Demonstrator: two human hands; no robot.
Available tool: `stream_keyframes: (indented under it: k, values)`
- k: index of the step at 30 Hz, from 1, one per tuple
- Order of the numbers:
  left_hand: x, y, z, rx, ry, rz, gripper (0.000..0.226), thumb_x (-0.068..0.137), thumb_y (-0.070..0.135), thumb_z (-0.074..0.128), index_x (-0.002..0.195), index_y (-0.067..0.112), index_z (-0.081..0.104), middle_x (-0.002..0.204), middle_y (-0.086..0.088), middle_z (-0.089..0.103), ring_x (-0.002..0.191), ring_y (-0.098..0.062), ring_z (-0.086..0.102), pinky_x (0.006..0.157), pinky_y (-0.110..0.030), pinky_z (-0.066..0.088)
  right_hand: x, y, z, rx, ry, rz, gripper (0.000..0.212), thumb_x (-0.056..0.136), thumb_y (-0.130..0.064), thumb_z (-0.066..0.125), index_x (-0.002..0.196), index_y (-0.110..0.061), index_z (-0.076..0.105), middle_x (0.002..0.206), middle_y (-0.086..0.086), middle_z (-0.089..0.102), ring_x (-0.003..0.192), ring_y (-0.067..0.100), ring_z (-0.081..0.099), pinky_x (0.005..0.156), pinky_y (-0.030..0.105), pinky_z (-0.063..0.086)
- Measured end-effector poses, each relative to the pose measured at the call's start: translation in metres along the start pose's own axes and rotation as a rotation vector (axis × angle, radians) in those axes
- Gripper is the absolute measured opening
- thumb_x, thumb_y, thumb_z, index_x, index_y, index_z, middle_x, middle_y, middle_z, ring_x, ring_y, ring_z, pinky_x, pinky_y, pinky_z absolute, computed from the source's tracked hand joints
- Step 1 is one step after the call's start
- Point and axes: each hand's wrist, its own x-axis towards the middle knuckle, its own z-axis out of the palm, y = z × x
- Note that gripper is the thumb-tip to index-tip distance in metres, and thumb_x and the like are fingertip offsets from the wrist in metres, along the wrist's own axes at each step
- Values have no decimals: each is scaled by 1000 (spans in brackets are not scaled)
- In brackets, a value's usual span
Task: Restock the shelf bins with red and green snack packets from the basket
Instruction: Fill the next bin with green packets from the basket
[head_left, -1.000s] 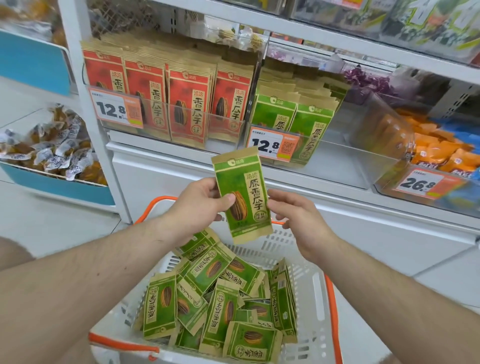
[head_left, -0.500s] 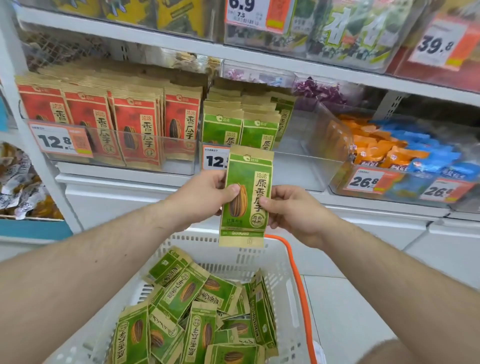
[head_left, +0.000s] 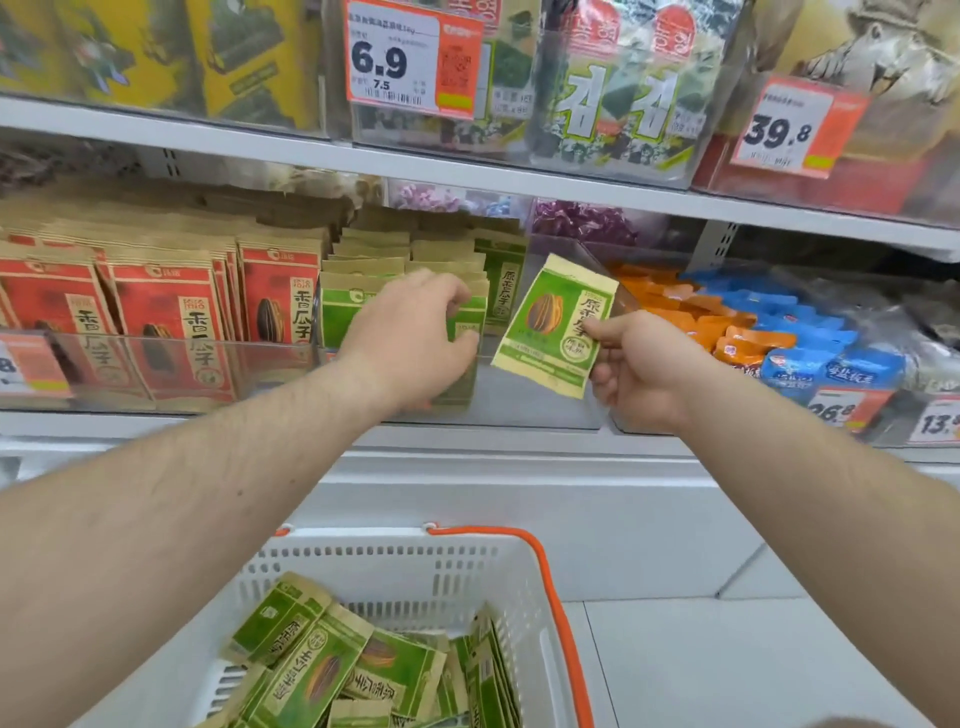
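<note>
My right hand (head_left: 641, 371) pinches a green snack packet (head_left: 553, 322) by its lower right corner, tilted in front of the clear shelf bin (head_left: 540, 405). My left hand (head_left: 415, 338) reaches into that bin, fingers curled over the front green packets (head_left: 343, 306) standing there. To the left stand several red packets (head_left: 161, 322) in their own bin. Below, a white basket (head_left: 395, 566) with an orange handle holds several loose green packets (head_left: 332, 660).
An upper shelf (head_left: 467, 171) with seaweed packs and price tags hangs just above the bins. Orange and blue snack bags (head_left: 769, 332) fill the bin to the right. White cabinet front and tiled floor lie below.
The green packet passed from both hands to my right hand alone and rose to the bin. My left hand let go and moved onto the shelved green packets. The view tilted upward.
</note>
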Motion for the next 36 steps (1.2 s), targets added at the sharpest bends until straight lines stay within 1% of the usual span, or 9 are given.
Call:
stream_keyframes:
  k: [9,13,17,20,24,27,29,31,36]
  values:
    - [37,-10,2,527,31,134,69,73,50,57,136,26,46,137,5,48,126,-24,37,99,-42,29,87,-33,11,77,80,90,14,104,-14,43,96,-15,55,79,3,66,39,4,37,36,12,29]
    - [40,-24,10,598,-11,107,81,72,59,56,144,29,35,146,8,41,133,-20,34,102,-45,27,127,-35,13,-74,165,57,18,102,-15,49,113,-14,63,102,4,69,53,6,44,40,14,35]
    - [42,-27,11,580,-16,103,79,73,52,60,144,31,33,147,8,40,133,-20,35,99,-44,33,163,-26,23,-231,243,-16,13,98,-11,58,109,-11,64,116,10,68,90,18,64,45,19,46]
    - [43,-28,13,579,0,103,77,75,51,62,143,31,33,146,9,40,133,-20,34,98,-44,35,178,-20,35,-319,238,-57,12,99,-7,56,108,-12,61,123,13,64,93,22,61,53,25,49]
    - [40,-29,15,584,37,120,78,77,52,61,145,31,31,148,10,38,135,-19,34,97,-43,34,190,-20,47,-432,253,-128,11,99,-4,52,101,-14,59,118,14,65,92,25,63,49,27,54]
    - [40,-29,16,581,44,118,78,78,53,61,146,31,28,149,10,36,135,-19,32,98,-44,33,196,-20,50,-523,275,-159,18,96,-3,54,113,-4,60,126,19,62,90,24,61,63,28,56]
    - [41,-29,17,580,39,111,79,79,53,61,146,31,27,150,10,34,136,-20,31,99,-45,33,199,-19,53,-534,282,-192,7,93,-3,57,89,-9,57,127,20,61,88,22,58,66,29,56]
    - [40,-29,17,583,44,112,79,79,53,61,146,31,27,150,9,34,135,-20,31,99,-45,33,203,-15,55,-612,335,-194,25,93,-7,57,72,-16,48,115,18,66,87,24,61,75,33,57]
    - [41,-28,18,580,48,111,76,78,51,61,144,30,29,149,9,35,134,-20,32,98,-45,33,202,-11,64,-603,447,-242,31,97,-9,49,66,-15,49,92,6,62,84,23,59,65,28,48]
